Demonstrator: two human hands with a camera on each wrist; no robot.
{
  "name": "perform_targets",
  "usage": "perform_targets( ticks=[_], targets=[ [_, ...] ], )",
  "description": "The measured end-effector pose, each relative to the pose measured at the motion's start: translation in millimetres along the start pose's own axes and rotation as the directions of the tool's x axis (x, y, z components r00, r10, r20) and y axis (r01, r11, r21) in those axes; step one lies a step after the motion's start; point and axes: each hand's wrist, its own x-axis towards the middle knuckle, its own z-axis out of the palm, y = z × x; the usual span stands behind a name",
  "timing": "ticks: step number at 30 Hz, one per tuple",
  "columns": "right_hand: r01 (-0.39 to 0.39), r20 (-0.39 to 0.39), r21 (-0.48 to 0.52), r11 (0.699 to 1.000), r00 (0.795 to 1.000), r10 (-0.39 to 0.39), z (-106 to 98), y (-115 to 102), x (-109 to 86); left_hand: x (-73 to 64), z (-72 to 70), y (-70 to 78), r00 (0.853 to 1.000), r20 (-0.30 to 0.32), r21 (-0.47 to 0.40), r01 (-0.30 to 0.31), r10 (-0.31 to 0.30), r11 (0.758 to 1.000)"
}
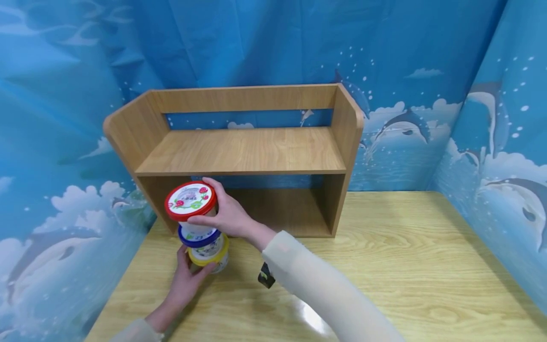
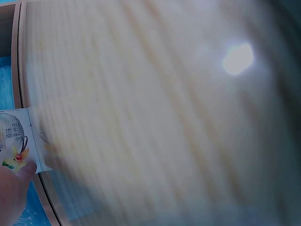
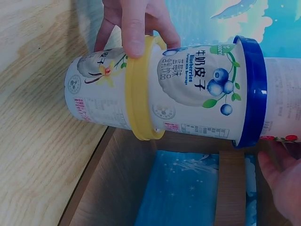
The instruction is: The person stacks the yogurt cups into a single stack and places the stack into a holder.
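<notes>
Three lidded milk-drink cups form a stack at the left front of the wooden shelf. At the bottom is the yellow-lidded cup [image 1: 223, 262], printed with a vanilla flower; my left hand [image 1: 186, 281] grips it around the lid. The blue-lidded cup [image 3: 197, 94], with blueberries on its side, sits on it. On top, the red-lidded cup [image 1: 191, 200] tilts slightly toward me, and my right hand [image 1: 228, 214] holds it from the right, thumb near and fingers behind. In the left wrist view, my left thumb [image 2: 14, 190] presses the bottom cup's printed side.
A two-tier wooden shelf [image 1: 243, 149] stands at the back of the wood-grain table [image 1: 397, 256], right behind the stack. Blue curtains [image 1: 273, 42] with dolphins hang behind and on both sides. A small black device [image 1: 266, 275] shows beside my right sleeve.
</notes>
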Motion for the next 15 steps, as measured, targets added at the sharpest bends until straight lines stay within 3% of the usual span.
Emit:
perform_targets(
  ticks=[11,15],
  targets=[
    [-0.024,0.003,0.019,1.000,1.000,0.024,-3.7,1.9,-1.8,-0.6,1.7,-0.5,1.000,-0.013,0.001,-0.021,0.021,1.000],
    [0.009,-0.011,0.047,0.999,1.000,-0.008,-11.9,5.3,-5.4,-0.3,1.9,-2.4,0.999,-0.027,-0.006,-0.023,0.023,1.000]
  ],
)
